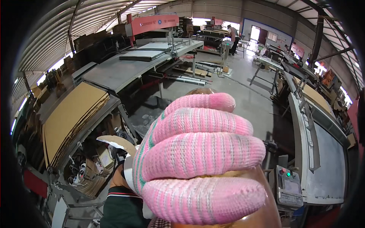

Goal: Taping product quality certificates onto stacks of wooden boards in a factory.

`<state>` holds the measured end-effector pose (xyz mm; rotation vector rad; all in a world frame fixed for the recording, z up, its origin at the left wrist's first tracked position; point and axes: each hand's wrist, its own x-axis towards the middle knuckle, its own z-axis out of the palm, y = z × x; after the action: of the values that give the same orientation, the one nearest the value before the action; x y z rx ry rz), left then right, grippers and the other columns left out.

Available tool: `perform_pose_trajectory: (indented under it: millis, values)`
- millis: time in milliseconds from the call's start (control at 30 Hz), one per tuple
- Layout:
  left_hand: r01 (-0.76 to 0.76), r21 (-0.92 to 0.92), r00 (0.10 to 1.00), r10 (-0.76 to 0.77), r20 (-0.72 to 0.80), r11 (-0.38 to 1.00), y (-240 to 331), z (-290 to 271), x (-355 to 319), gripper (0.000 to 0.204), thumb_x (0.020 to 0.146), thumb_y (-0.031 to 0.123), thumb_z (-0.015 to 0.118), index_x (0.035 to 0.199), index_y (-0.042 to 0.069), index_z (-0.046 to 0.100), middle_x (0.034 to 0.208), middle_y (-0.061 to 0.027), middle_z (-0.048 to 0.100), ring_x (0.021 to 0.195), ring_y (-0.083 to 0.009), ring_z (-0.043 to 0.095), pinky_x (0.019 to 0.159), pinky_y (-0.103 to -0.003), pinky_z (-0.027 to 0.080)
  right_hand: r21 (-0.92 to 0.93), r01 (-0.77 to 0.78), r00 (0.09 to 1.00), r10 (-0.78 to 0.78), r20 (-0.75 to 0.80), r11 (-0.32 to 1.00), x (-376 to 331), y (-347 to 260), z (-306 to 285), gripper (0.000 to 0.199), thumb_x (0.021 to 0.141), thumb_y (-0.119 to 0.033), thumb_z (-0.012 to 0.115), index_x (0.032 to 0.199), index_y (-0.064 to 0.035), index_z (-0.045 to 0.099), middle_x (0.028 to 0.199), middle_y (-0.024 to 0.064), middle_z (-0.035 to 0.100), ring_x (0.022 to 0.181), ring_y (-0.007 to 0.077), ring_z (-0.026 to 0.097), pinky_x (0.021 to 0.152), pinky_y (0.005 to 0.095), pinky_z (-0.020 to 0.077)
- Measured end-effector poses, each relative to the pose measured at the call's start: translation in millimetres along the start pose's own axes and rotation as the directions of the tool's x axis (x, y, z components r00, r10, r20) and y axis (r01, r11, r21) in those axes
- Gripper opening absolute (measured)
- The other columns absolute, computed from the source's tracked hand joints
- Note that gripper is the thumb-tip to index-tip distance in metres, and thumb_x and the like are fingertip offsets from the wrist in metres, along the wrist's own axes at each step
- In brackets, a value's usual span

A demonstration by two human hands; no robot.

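My left hand, in a pink-and-grey striped knitted glove, fills the middle of the view, very near the camera. Its fingers are wrapped round a see-through bottle with amber-brown liquid inside. The bottle's rounded upper end shows above the fingers, and most of its body is hidden behind the glove. Beside the wrist, a curved tan-and-white strip sticks out to the left. A dark green sleeve covers my left forearm. My right hand is out of sight.
On the left, stacked brown cardboard sheets lie by a long machine table bearing white-edged boards. At the right stand another machine bed and a control box with a green-lit button. Far back, a person stands at a machine.
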<state>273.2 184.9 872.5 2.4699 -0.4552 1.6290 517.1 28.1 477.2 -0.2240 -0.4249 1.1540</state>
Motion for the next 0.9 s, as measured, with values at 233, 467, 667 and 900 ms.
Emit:
perform_pose_trajectory:
  millis: [233, 467, 667, 900]
  values:
    - [-0.06, -0.025, 0.998, 0.061, 0.029, 0.998, -3.7, -3.5, -3.9, 0.036, 0.104, 0.037, 0.05, 0.138, 0.025, 0.052, 0.103, -0.0124, 0.065, 0.096, -0.0325, 0.064, 0.102, -0.06, 0.047, 0.027, -0.021, 1.0, 0.021, 0.009, 0.999, 3.6, 1.4, 1.7, 0.095, 0.08, -0.055, 0.075, 0.151, -0.0058, 0.036, 0.136, 0.0188, 0.061, 0.132, 0.0372, 0.054, 0.121, 0.0546, 0.0296]
    - [-0.081, 0.03, 0.997, 0.08, 0.021, 0.996, -9.3, -29.0, -10.3, 0.036, 0.104, 0.039, 0.048, 0.137, 0.024, 0.051, 0.102, -0.0123, 0.066, 0.096, -0.0331, 0.064, 0.101, -0.06, 0.047, 0.025, -0.028, 1.0, 0.028, 0.002, 0.999, 13.8, 20.6, 22.7, 0.094, 0.079, -0.053, 0.077, 0.149, -0.0044, 0.038, 0.138, 0.0179, 0.059, 0.131, 0.0363, 0.056, 0.12, 0.054, 0.0337]
    - [-0.072, -0.004, 0.992, 0.072, 0.1, 0.997, -21.2, -77.1, -8.9, 0.036, 0.104, 0.039, 0.048, 0.136, 0.024, 0.051, 0.1, -0.0123, 0.067, 0.095, -0.0329, 0.064, 0.102, -0.06, 0.047, 0.011, -0.016, 1.0, 0.016, 0.025, 1.0, 21.2, 43.2, 49.8, 0.094, 0.078, -0.053, 0.078, 0.148, -0.0038, 0.039, 0.137, 0.0178, 0.059, 0.129, 0.0368, 0.057, 0.119, 0.0554, 0.0337]
    - [-0.211, -0.031, 0.97, 0.213, 0.113, 0.977, -45.0, -118.9, -8.3, 0.036, 0.104, 0.039, 0.047, 0.137, 0.024, 0.051, 0.098, -0.0123, 0.066, 0.093, -0.0334, 0.064, 0.103, -0.059, 0.046, 0.032, -0.017, 1.0, 0.017, 0.011, 0.999, 35.7, 80.3, 69.5, 0.094, 0.079, -0.054, 0.077, 0.149, -0.0038, 0.038, 0.138, 0.0181, 0.059, 0.131, 0.037, 0.056, 0.119, 0.0556, 0.0329]
